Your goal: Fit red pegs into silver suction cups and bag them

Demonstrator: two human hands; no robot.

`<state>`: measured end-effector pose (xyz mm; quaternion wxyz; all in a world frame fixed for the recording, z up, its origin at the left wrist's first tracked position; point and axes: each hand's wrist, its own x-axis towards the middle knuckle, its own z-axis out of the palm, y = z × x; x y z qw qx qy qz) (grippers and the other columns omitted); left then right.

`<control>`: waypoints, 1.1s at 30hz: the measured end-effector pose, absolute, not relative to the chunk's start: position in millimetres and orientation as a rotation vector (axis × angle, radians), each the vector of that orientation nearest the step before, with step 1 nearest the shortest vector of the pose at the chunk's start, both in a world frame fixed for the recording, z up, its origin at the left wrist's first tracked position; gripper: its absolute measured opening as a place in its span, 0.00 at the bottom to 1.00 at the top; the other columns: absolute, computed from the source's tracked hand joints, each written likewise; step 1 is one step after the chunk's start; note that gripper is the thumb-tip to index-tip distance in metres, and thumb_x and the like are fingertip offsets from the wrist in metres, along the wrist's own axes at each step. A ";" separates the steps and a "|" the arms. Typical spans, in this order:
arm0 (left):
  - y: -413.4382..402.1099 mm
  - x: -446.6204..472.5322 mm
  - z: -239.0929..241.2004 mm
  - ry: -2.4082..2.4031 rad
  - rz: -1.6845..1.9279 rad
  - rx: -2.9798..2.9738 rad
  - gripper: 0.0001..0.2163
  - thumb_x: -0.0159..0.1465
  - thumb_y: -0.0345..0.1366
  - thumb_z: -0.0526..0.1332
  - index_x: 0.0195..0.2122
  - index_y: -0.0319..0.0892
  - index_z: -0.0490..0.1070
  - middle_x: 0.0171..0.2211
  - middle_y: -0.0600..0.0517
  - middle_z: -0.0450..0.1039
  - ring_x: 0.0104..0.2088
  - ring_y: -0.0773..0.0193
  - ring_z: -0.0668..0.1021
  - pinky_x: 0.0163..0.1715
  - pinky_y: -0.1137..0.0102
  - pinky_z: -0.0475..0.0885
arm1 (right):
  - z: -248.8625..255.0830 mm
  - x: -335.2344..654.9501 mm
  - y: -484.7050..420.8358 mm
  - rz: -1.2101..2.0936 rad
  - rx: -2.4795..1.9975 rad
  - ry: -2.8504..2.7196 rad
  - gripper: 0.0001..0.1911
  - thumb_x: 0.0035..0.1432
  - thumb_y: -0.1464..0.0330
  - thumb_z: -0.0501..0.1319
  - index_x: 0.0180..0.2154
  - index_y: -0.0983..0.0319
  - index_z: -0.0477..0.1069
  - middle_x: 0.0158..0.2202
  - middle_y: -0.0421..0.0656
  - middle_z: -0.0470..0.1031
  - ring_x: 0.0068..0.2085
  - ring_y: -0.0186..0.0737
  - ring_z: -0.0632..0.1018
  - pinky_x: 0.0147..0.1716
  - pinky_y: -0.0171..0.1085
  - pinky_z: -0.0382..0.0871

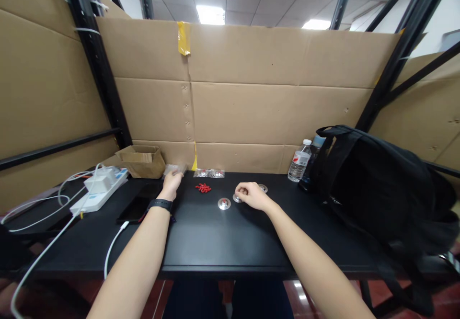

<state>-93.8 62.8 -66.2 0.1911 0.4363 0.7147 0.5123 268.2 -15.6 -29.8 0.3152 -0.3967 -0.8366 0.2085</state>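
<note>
My left hand (171, 185), with a dark band on its wrist, reaches to the back of the table, fingers closed on a clear plastic bag (184, 168). My right hand (252, 195) is bent with thumb and fingers together on a small round metal disc (236, 198), which the fingertips partly cover. Left of it lies another shiny disc (224, 204) with a raised middle. Behind my right hand a further disc (264, 188) shows in part. Some bunched red cord (203, 188) lies between my hands. Clear packets (209, 173) with similar discs rest at the back.
On the left are a brown paper box (142, 162), a white power strip (102, 192) with cables, and a dark flat device (141, 203). To the right stand a water bottle (299, 162), a darker bottle (313, 161) and a large black backpack (381, 189). Cardboard walls (244, 113) enclose the table.
</note>
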 end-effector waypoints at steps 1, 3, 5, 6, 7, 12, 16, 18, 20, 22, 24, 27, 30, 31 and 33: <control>62.0 -92.8 -64.9 1.982 1.461 1.222 0.24 0.58 0.34 0.60 0.57 0.37 0.70 0.52 0.42 0.77 0.52 0.55 0.78 0.50 0.66 0.73 | -29.6 268.3 -15.9 0.543 -1.045 -2.207 0.08 0.59 0.68 0.60 0.33 0.62 0.77 0.25 0.39 0.76 0.26 0.33 0.73 0.28 0.31 0.64; 60.7 -90.9 -62.3 1.946 1.502 1.218 0.25 0.58 0.33 0.60 0.58 0.38 0.69 0.54 0.42 0.75 0.55 0.54 0.77 0.53 0.65 0.72 | -28.9 268.4 -16.8 0.536 -1.045 -2.214 0.07 0.59 0.68 0.60 0.33 0.62 0.77 0.25 0.39 0.76 0.26 0.34 0.73 0.29 0.31 0.64; 59.3 -89.7 -59.6 1.930 1.532 1.215 0.25 0.58 0.33 0.60 0.58 0.38 0.69 0.57 0.42 0.73 0.58 0.54 0.75 0.56 0.64 0.70 | -27.9 268.4 -17.5 0.540 -1.047 -2.220 0.07 0.59 0.68 0.60 0.33 0.62 0.77 0.25 0.39 0.76 0.26 0.33 0.73 0.28 0.31 0.64; 58.1 -89.3 -58.0 1.930 1.543 1.211 0.25 0.59 0.33 0.60 0.59 0.38 0.68 0.58 0.42 0.73 0.59 0.54 0.73 0.57 0.64 0.69 | -27.5 268.5 -17.7 0.543 -1.049 -2.220 0.07 0.59 0.68 0.60 0.33 0.62 0.77 0.24 0.39 0.76 0.26 0.33 0.73 0.28 0.31 0.64; 56.1 -89.0 -55.9 1.934 1.556 1.205 0.25 0.59 0.34 0.60 0.60 0.39 0.68 0.59 0.42 0.72 0.60 0.54 0.72 0.59 0.63 0.67 | -26.9 268.6 -17.7 0.545 -1.050 -2.218 0.07 0.59 0.68 0.60 0.33 0.62 0.77 0.24 0.39 0.76 0.26 0.33 0.73 0.28 0.31 0.64; 31.9 -79.8 -34.9 2.166 1.648 1.290 0.28 0.61 0.37 0.59 0.64 0.41 0.63 0.65 0.42 0.64 0.64 0.46 0.66 0.63 0.54 0.62 | -20.5 270.4 -19.3 0.531 -1.074 -2.184 0.07 0.59 0.68 0.60 0.32 0.62 0.77 0.24 0.39 0.75 0.25 0.33 0.72 0.28 0.31 0.63; 5.0 -49.8 -10.7 2.245 1.716 1.679 0.31 0.62 0.34 0.56 0.68 0.44 0.57 0.67 0.44 0.59 0.64 0.44 0.64 0.61 0.49 0.61 | -14.1 273.0 -22.0 0.485 -1.135 -2.144 0.07 0.58 0.69 0.60 0.31 0.62 0.76 0.23 0.39 0.75 0.26 0.33 0.73 0.27 0.31 0.62; -5.8 -26.1 -3.7 2.124 1.646 1.971 0.31 0.63 0.31 0.54 0.69 0.45 0.55 0.68 0.46 0.58 0.65 0.49 0.62 0.64 0.54 0.58 | -14.0 274.7 -21.1 0.477 -1.141 -2.132 0.06 0.58 0.70 0.60 0.32 0.62 0.77 0.24 0.39 0.75 0.26 0.33 0.73 0.28 0.31 0.62; -14.4 0.6 -3.8 1.939 1.465 2.248 0.30 0.64 0.30 0.53 0.69 0.47 0.55 0.68 0.47 0.59 0.65 0.50 0.62 0.63 0.54 0.58 | -16.3 276.3 -18.1 0.473 -1.128 -2.132 0.06 0.57 0.70 0.60 0.33 0.62 0.77 0.24 0.39 0.75 0.25 0.33 0.72 0.28 0.31 0.62; -21.0 25.9 -11.2 1.723 1.272 2.476 0.28 0.66 0.31 0.51 0.69 0.48 0.56 0.68 0.47 0.59 0.64 0.50 0.63 0.61 0.54 0.59 | -19.3 277.8 -14.4 0.462 -1.115 -2.141 0.06 0.57 0.71 0.60 0.33 0.63 0.77 0.24 0.39 0.75 0.25 0.32 0.72 0.28 0.31 0.62; -26.0 46.1 -23.3 1.527 1.057 2.640 0.24 0.69 0.34 0.49 0.67 0.51 0.58 0.68 0.48 0.60 0.62 0.50 0.64 0.58 0.54 0.60 | -21.8 278.8 -11.4 0.444 -1.120 -2.155 0.06 0.57 0.72 0.60 0.34 0.63 0.77 0.25 0.39 0.75 0.25 0.32 0.72 0.28 0.31 0.62; -30.0 62.2 -40.6 1.371 0.772 2.754 0.20 0.72 0.37 0.47 0.64 0.53 0.63 0.67 0.49 0.61 0.59 0.51 0.66 0.54 0.54 0.62 | -24.1 280.2 -9.2 0.391 -1.162 -2.200 0.06 0.56 0.73 0.61 0.35 0.62 0.77 0.26 0.38 0.75 0.27 0.32 0.72 0.30 0.31 0.62; -30.5 62.9 -45.5 1.374 0.689 2.773 0.18 0.73 0.39 0.47 0.60 0.52 0.67 0.63 0.48 0.65 0.57 0.51 0.66 0.52 0.56 0.62 | -27.5 281.5 -8.7 0.310 -1.180 -2.282 0.10 0.53 0.71 0.65 0.40 0.60 0.79 0.32 0.40 0.75 0.29 0.33 0.73 0.32 0.32 0.64; -30.4 60.7 -43.9 1.384 0.699 2.774 0.17 0.72 0.40 0.48 0.58 0.51 0.69 0.61 0.47 0.68 0.56 0.52 0.67 0.52 0.57 0.62 | -29.3 281.9 -8.4 0.294 -1.172 -2.313 0.14 0.52 0.70 0.67 0.43 0.60 0.79 0.35 0.41 0.75 0.30 0.34 0.73 0.33 0.32 0.64; -30.2 54.0 -37.4 1.376 0.711 2.779 0.15 0.71 0.43 0.51 0.54 0.50 0.72 0.54 0.46 0.73 0.53 0.52 0.69 0.50 0.59 0.62 | -33.5 282.0 -7.5 0.285 -1.146 -2.372 0.20 0.52 0.69 0.68 0.49 0.60 0.78 0.40 0.45 0.75 0.33 0.35 0.74 0.35 0.33 0.66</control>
